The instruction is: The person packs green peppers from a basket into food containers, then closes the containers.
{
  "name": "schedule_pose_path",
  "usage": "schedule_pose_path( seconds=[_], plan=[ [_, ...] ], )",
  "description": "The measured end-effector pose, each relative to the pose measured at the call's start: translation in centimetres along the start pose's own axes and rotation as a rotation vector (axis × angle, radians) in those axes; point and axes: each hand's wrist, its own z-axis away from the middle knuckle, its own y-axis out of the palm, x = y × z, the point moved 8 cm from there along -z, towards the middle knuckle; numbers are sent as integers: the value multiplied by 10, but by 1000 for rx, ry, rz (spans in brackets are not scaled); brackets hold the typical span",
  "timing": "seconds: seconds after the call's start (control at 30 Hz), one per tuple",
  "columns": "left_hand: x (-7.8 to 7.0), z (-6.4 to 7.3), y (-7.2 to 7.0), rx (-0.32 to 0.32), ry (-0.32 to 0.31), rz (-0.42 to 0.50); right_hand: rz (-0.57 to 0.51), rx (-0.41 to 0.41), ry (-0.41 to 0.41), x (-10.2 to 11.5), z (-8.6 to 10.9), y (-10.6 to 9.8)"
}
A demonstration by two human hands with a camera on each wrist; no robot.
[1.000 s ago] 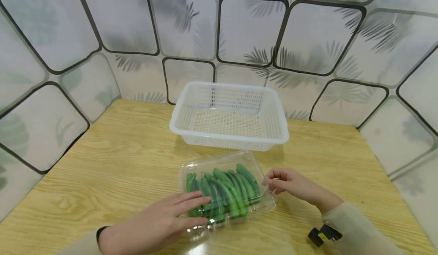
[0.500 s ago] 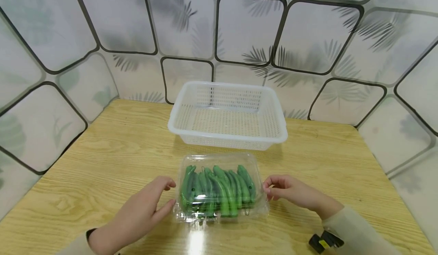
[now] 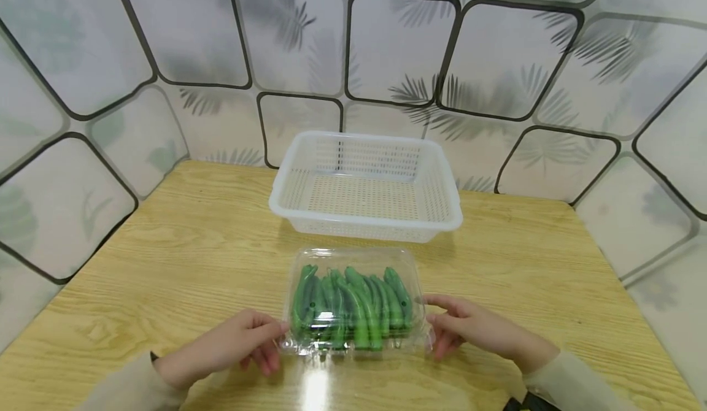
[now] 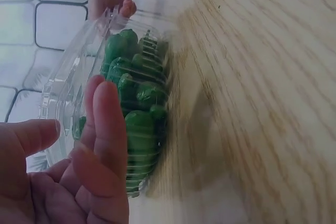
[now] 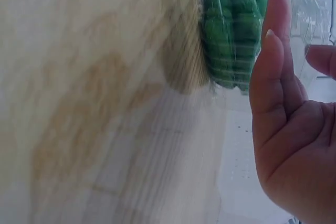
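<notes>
A clear plastic clamshell box (image 3: 353,257) sits on the table with its lid down. Inside lie several long, curved green vegetables (image 3: 361,313), perhaps peppers; their exact kind is unclear. My left hand (image 3: 237,345) is at the box's front left corner, the thumb tip touching the rim and the other fingers lower, beside the wall. In the left wrist view, its fingers (image 4: 107,124) extend along the box's side with a gap to the thumb. At the right side, my right hand (image 3: 469,328) has its index finger and thumb at the edge, the other fingers lower down.
A white perforated plastic basket (image 3: 364,218) stands behind the box, near the back of the wooden table (image 3: 182,264). Patterned fabric panels (image 3: 403,49) enclose the table at the back and both sides.
My left hand has left the lid's top and moved left and down to the box's front left corner. The box has straightened and shifted slightly left. The right hand's fingers have spread.
</notes>
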Motion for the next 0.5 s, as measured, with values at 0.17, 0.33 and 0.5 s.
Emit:
schedule_pose_path(
  seconds=[0.17,0.33,0.5],
  plan=[
    [3,-3,-2,23,-11,63,-21,-9,-35,2,3,7],
    [5,-9,-4,21,-13,145,-37,-50,-28,3,6,10],
    [8,-15,-6,-6,-25,186,-66,-69,-45,4,7,12]
  ],
)
